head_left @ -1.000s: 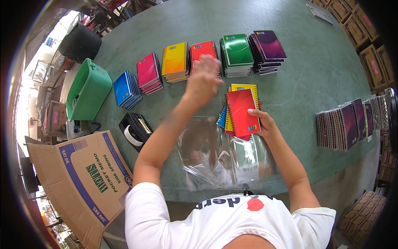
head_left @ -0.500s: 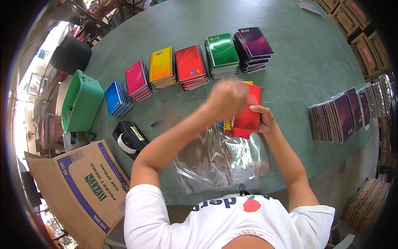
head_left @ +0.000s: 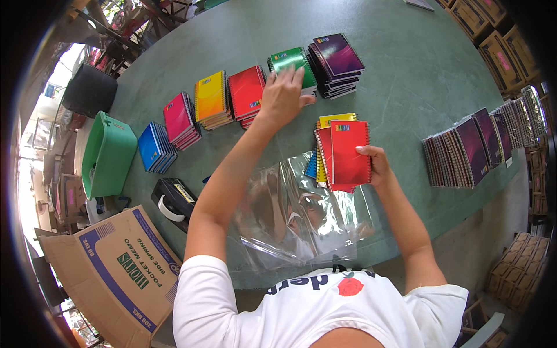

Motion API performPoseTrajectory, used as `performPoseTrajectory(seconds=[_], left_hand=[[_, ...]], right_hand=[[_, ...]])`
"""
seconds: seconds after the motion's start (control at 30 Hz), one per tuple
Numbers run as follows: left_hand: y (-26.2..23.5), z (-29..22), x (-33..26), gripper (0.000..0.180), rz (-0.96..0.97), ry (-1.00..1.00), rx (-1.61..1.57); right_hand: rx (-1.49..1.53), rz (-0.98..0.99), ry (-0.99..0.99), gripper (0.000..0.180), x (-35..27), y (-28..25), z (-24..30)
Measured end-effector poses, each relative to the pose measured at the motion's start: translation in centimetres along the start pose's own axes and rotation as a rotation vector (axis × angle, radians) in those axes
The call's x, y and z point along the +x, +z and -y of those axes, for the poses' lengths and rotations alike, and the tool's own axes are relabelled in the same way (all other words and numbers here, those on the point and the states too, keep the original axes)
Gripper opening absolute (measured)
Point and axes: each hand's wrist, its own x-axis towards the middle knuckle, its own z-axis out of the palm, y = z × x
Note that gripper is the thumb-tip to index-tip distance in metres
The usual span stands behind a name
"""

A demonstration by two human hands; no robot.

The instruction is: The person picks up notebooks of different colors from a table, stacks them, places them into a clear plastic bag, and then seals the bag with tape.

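Note:
My right hand grips a fanned bunch of small spiral notebooks by its right edge. A red notebook lies on top, with yellow and blue ones peeking out beneath. My left hand reaches over the green notebook stack, fingers spread; whether they touch the top cover I cannot tell. Beside it stand a red stack and a purple stack. Clear plastic sheets lie under and in front of the held notebooks.
Yellow, pink and blue notebook stacks continue leftward. A tape dispenser, a green bin and an open carton are at left. Plastic-wrapped notebooks stand in a row at right.
My left hand has moved from above the held notebooks, up and left to the green stack. My right hand keeps its hold; the red top notebook now shows fully.

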Motion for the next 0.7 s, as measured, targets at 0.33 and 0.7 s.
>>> performPoseTrajectory(seconds=[0.33, 0.7], left_hand=[[-6.8, -4.0, 1.7, 0.027, 0.172, -0.078, -1.273], [6.5, -6.4, 6.8, 0.023, -0.016, 0.108, -0.038]], right_hand=[[0.228, -0.021, -0.075, 0.046, -2.6, 2.0, 1.4], [0.062, -0.038, -0.111, 0.04, -5.2, -1.2, -0.8]])
